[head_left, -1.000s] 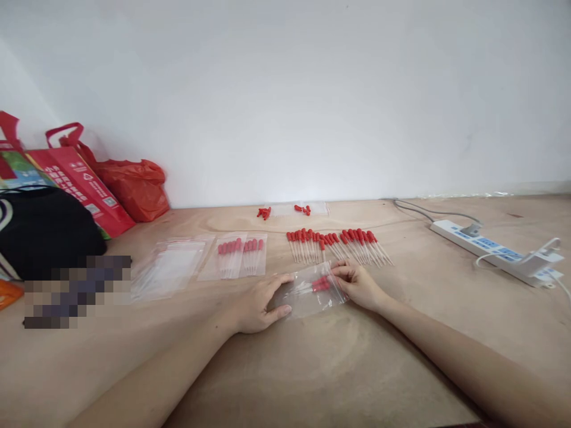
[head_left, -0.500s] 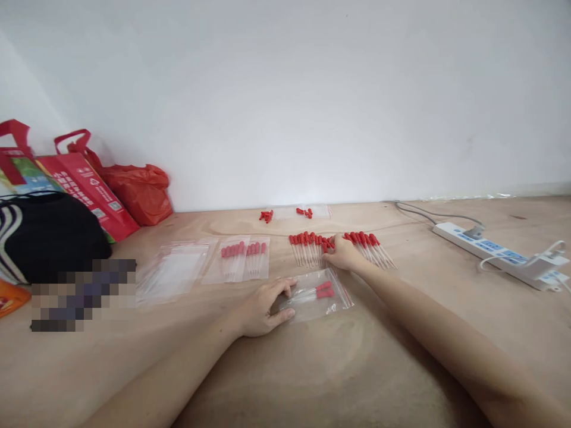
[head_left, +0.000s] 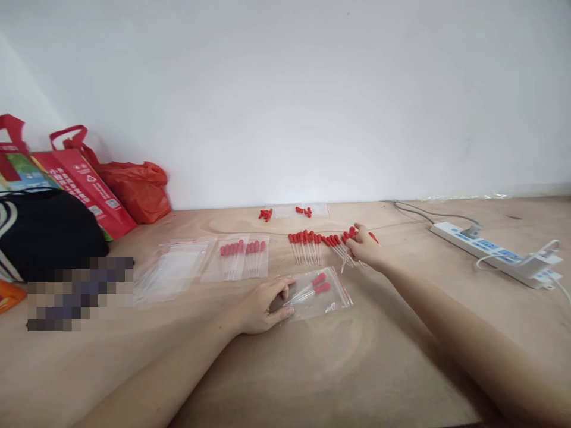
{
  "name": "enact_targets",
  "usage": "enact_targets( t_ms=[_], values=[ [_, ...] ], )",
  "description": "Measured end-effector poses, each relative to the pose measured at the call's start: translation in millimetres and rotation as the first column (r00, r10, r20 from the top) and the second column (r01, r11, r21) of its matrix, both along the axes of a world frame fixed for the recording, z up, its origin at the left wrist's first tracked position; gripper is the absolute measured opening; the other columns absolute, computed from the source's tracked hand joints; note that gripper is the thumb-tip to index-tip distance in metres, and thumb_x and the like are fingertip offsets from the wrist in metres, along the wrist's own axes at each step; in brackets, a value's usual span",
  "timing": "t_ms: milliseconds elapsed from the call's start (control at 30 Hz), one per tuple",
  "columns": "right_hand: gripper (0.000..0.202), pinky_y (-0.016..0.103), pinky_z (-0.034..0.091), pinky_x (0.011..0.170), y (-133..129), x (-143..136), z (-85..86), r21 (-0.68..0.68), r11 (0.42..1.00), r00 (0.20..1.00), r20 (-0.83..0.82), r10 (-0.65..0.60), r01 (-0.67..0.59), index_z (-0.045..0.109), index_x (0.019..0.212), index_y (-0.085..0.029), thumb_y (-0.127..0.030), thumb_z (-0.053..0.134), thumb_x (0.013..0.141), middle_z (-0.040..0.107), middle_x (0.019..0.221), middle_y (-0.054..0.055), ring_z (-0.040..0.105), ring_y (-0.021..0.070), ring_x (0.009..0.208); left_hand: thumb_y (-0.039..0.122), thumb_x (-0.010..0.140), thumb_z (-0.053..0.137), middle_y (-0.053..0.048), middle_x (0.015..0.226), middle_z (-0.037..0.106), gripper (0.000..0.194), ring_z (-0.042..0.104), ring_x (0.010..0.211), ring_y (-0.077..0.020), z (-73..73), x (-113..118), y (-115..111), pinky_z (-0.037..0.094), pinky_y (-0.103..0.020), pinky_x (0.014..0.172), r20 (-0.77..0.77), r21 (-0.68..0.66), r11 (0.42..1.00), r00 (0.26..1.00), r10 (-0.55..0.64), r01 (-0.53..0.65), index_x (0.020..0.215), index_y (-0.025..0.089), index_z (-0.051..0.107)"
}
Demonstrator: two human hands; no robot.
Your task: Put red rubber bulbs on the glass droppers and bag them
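My left hand (head_left: 263,306) has its thumb and curled fingers on the near-left end of a clear zip bag (head_left: 336,303) lying flat. Inside that bag are droppers with red bulbs (head_left: 319,279), their thin clear stems pointing at the left hand. My right hand (head_left: 363,248) is at the loose droppers farther back, fingers closed on a dropper (head_left: 344,260) whose tip points down. It partly covers the droppers there. Left of it, a row of droppers (head_left: 306,246) lies side by side, bulbs toward the wall.
Filled bags of droppers (head_left: 235,261) and a stack of flat zip bags (head_left: 173,270) lie to the left. Near the wall are loose red bulbs (head_left: 266,214). A power strip (head_left: 495,252) with cables sits right; a red carrier bag (head_left: 138,187) and black bag (head_left: 57,238) stand left.
My right hand has moved right along the loose droppers, uncovering some in the middle. The droppers inside the zip bag now lie spread apart. My left hand stays in place.
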State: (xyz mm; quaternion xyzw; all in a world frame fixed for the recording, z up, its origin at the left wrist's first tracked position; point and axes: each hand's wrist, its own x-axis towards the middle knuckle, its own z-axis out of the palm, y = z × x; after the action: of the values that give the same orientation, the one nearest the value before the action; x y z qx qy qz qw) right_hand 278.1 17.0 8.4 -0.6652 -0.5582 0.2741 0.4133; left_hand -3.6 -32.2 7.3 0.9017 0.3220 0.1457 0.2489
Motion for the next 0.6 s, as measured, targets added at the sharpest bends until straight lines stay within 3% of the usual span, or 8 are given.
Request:
enact_targets(
  t_ms=[100,233,367,467,600],
  values=[
    [0.061,0.025,0.041,0.043,-21,8,-12.2,0.096,0.995,0.971,-0.238,0.028,-0.005,0.015,0.124,-0.016,-0.016,0.043,0.069,0.046,0.056,-0.006,0.049,0.013,0.045,0.03,0.08,0.05,-0.006,0.128,0.044,0.019,0.041,0.117,-0.0211,0.3,-1,0,0.035,-0.036,0.093,-0.023,0.0,1.0,1.0,-0.004,0.004,0.096,0.021,0.044],
    [0.051,0.027,0.046,0.048,-37,2,-27.0,0.164,0.985,0.93,-0.368,0.003,0.061,0.024,0.113,-0.022,-0.017,0.047,0.067,0.045,0.063,-0.006,0.052,0.0125,0.049,0.032,0.081,0.049,-0.006,0.129,0.042,0.03,0.041,0.117,-0.0203,0.1,-1,1,0.033,-0.037,0.096,-0.051,0.005,1.0,0.999,-0.008,0.008,0.109,0.023,0.042],
    [0.043,0.028,0.049,0.052,-42,-15,-31.8,0.145,0.988,0.871,-0.49,0.022,0.057,0.028,0.103,-0.024,-0.02,0.05,0.066,0.045,0.064,-0.006,0.055,0.0129,0.054,0.032,0.081,0.049,-0.005,0.128,0.043,0.034,0.04,0.117,-0.0205,0.8,0,1,0.033,-0.037,0.097,-0.052,0.017,1.0,0.998,-0.018,0.018,0.113,0.023,0.041],
    [0.037,0.027,0.049,0.054,-46,-24,-31.1,0.094,0.995,0.821,-0.566,0.075,-0.026,0.033,0.096,-0.024,-0.022,0.054,0.065,0.048,0.065,-0.006,0.055,0.0115,0.055,0.032,0.081,0.049,-0.005,0.127,0.044,0.035,0.04,0.118,-0.0212,2.1,1,1,0.033,-0.037,0.097,-0.053,0.014,1.0,0.998,-0.019,0.019,0.114,0.024,0.042],
    [0.027,0.024,0.047,0.054,-54,-21,-28.2,0.016,0.973,0.788,-0.583,0.197,-0.232,0.045,0.084,-0.019,-0.028,0.059,0.063,0.052,0.063,-0.004,0.053,0.0086,0.054,0.033,0.081,0.049,-0.005,0.127,0.045,0.035,0.038,0.119,-0.0213,2.3,0,1,0.032,-0.038,0.098,-0.05,0.008,1.0,0.999,-0.017,0.018,0.114,0.024,0.042]
  ],
)
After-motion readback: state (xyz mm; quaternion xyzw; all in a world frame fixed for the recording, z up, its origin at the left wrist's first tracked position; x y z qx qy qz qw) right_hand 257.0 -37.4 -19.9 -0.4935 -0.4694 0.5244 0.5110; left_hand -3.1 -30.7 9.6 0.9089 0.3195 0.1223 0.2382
